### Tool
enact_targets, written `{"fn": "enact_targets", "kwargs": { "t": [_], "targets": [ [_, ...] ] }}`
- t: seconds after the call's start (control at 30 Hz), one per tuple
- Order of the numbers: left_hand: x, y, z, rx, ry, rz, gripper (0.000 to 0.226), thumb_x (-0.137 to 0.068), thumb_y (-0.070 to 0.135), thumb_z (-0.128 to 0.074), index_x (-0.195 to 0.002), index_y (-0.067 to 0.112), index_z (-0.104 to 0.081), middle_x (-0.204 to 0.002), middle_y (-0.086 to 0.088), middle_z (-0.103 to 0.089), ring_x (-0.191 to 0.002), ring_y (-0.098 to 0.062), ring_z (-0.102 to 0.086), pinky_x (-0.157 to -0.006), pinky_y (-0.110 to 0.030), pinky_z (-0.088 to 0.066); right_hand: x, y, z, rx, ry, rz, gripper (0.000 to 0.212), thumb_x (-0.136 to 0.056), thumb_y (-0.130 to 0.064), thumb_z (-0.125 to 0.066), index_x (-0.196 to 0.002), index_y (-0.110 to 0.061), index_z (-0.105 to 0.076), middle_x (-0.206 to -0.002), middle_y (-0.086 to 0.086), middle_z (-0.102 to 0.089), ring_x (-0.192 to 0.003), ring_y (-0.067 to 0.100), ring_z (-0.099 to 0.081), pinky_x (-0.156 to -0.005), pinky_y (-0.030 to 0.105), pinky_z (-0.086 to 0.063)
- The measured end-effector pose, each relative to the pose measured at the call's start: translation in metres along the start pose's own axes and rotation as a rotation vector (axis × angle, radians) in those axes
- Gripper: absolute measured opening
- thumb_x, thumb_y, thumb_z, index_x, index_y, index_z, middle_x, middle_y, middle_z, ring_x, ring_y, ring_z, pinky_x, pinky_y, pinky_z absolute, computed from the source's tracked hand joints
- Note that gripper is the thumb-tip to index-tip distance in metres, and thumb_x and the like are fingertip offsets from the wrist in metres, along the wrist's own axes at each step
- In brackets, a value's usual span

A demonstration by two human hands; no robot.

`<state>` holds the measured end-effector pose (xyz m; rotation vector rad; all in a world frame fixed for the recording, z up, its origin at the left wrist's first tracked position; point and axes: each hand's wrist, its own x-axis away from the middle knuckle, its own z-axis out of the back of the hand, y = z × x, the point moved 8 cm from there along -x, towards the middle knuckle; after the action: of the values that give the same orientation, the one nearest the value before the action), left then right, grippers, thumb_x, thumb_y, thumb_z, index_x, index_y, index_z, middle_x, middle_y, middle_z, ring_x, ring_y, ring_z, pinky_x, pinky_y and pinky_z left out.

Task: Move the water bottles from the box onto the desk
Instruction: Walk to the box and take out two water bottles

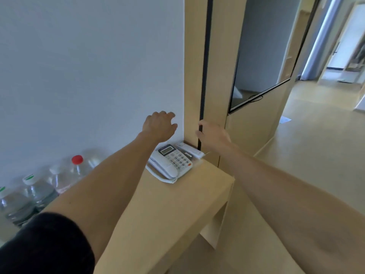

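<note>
Left hand & right hand: both wide, empty, above worktop. Bottles at wall; box unseen. Advise: grip next bottle mid-body, set beside row.

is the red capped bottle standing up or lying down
Standing up. The red-capped bottle has its cap at the top and its neck pointing up, in the row of bottles along the wall; the left arm hides its base.
</note>
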<state>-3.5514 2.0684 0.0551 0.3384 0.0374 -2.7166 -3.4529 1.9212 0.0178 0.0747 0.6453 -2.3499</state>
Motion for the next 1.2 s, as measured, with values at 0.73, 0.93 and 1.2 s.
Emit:
{"fn": "enact_targets", "kwargs": {
  "t": [0.73,0.93,1.2],
  "targets": [
    [-0.035,0.568,-0.089,0.118,-0.209,-0.628,0.055,-0.103,0.046,-0.033,-0.156,0.032,-0.028,-0.156,-0.007,-0.038,-0.14,-0.033,-0.038,-0.112,-0.045,-0.029,0.255,0.455,0.253,0.215,0.222,-0.785,0.052,-0.1,-0.046,-0.047,-0.146,-0.023,-0.043,-0.141,0.011,-0.053,-0.131,0.029,-0.047,-0.105,0.039,-0.039],
    [-0.075,0.65,-0.143,0.086,-0.253,-0.723,0.055,-0.104,0.049,-0.032,-0.156,0.032,-0.027,-0.15,-0.009,-0.043,-0.135,-0.031,-0.044,-0.107,-0.044,-0.035,0.266,0.535,0.259,0.202,0.197,-0.921,0.055,-0.1,-0.044,-0.048,-0.149,-0.021,-0.041,-0.148,0.011,-0.047,-0.136,0.029,-0.044,-0.107,0.039,-0.037],
    [-0.214,0.712,-0.196,0.138,-0.348,-0.705,0.055,-0.103,0.048,-0.033,-0.156,0.032,-0.026,-0.149,-0.01,-0.043,-0.134,-0.032,-0.045,-0.112,-0.044,-0.03,0.19,0.64,0.272,0.163,0.172,-1.051,0.055,-0.098,-0.046,-0.049,-0.149,-0.027,-0.04,-0.149,0.009,-0.044,-0.134,0.026,-0.044,-0.103,0.04,-0.041]
  ]
}}
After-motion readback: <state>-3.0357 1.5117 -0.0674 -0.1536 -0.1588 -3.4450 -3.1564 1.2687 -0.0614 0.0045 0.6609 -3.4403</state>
